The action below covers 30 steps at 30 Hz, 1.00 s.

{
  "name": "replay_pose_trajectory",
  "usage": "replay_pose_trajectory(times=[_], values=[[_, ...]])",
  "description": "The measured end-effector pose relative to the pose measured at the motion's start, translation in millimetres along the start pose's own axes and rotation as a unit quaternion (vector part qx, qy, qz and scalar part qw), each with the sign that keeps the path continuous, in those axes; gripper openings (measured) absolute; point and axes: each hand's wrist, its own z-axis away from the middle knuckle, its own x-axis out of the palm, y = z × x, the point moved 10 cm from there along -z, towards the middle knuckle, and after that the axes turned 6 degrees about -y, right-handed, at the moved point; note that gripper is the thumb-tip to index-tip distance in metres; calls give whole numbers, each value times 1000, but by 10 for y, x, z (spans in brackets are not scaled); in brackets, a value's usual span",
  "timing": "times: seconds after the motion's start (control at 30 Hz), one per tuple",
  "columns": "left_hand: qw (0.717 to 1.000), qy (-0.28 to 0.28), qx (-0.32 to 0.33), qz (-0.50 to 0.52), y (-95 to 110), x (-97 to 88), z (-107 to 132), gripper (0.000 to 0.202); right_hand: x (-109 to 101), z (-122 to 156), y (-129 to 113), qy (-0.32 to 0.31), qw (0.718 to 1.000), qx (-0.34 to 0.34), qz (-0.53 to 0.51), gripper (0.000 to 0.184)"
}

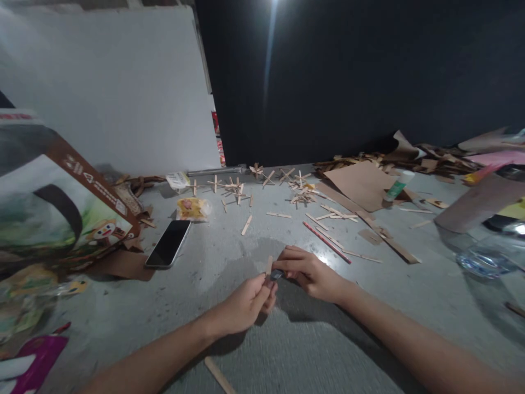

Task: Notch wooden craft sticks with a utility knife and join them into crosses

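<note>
My left hand (255,298) grips a short wooden craft stick (269,265) upright in its fingers. Right beside it, my right hand (309,272) pinches a small dark grey object (276,274) against the stick; its kind is too small to make out. Both hands are just above the grey table, close together. Beyond them lie a red patterned pencil (327,242) and several loose craft sticks (246,225). Crossed pieces made of sticks (302,192) form a pile farther back.
A smartphone (168,244) and a yellow packet (192,209) lie at left, near a large printed bag (61,202). Cardboard (356,185), a glue stick (398,186) and a clear glass (486,258) are at right. A purple glue gun (39,358) sits at the lower left.
</note>
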Motion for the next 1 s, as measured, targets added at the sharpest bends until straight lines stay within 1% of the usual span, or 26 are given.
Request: replay_pose_trajectory(times=[0.2,0.33,0.5,0.6,0.73,0.87,1.0], values=[[999,3,38,22,-4,12,6,50,-24,-17,-15,10,1000,-9,-6,35],[999,-11,46,16,-17,53,8,52,-13,-24,-42,14,999,-11,-33,37],[998,-15,65,-5,57,75,29,55,13,-26,-60,-3,999,-21,-50,37],[998,-20,62,-11,70,83,39,55,16,-31,-80,-7,999,-25,-42,36],[998,-19,56,-14,28,93,56,56,0,-29,-108,5,999,-25,-32,37],[998,-13,62,7,-10,108,68,56,1,-14,-84,-3,998,-36,-49,36],[998,-7,59,23,14,114,77,58,9,-13,-69,-9,998,-35,-50,37]])
